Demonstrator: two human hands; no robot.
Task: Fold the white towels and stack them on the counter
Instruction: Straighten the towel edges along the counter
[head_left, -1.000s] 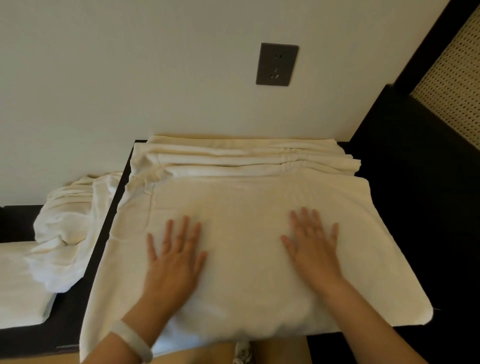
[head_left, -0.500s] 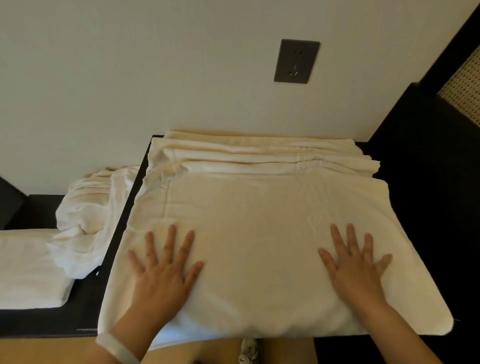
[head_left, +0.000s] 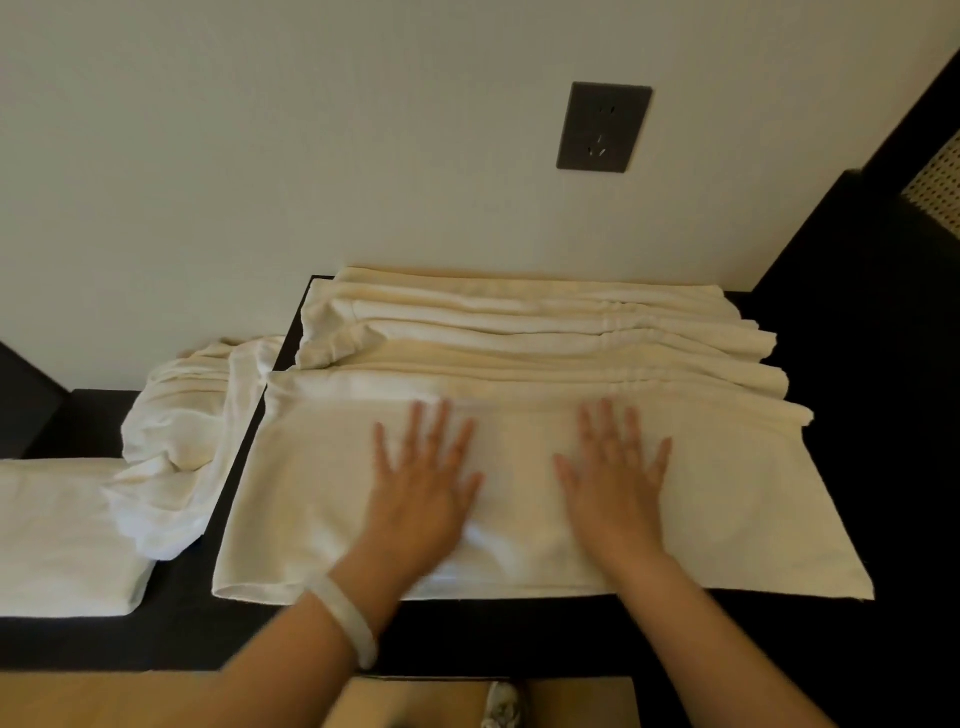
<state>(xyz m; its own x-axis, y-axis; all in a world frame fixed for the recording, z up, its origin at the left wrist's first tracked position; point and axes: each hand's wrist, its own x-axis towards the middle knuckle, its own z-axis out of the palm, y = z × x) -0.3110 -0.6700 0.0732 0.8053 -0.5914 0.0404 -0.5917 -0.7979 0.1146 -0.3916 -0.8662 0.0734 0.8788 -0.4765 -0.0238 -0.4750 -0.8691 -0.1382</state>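
Observation:
A folded white towel (head_left: 737, 509) lies flat on the dark counter (head_left: 519, 634), its near edge parallel to the counter's front. My left hand (head_left: 423, 483) and my right hand (head_left: 613, 478) press on it side by side near its middle, palms down and fingers straight and spread. Behind it, more cream towel layers (head_left: 545, 322) lie in long pleats reaching the wall. A white bracelet circles my left wrist.
A crumpled white towel (head_left: 176, 441) hangs over the counter's left edge onto a lower dark shelf. A folded white towel (head_left: 57, 540) lies at the far left. A dark wall socket (head_left: 604, 126) sits above. Black furniture stands on the right.
Both hands have slid from the towel's outer parts toward its middle and further from me. The view has pulled back, so the counter's front edge now shows.

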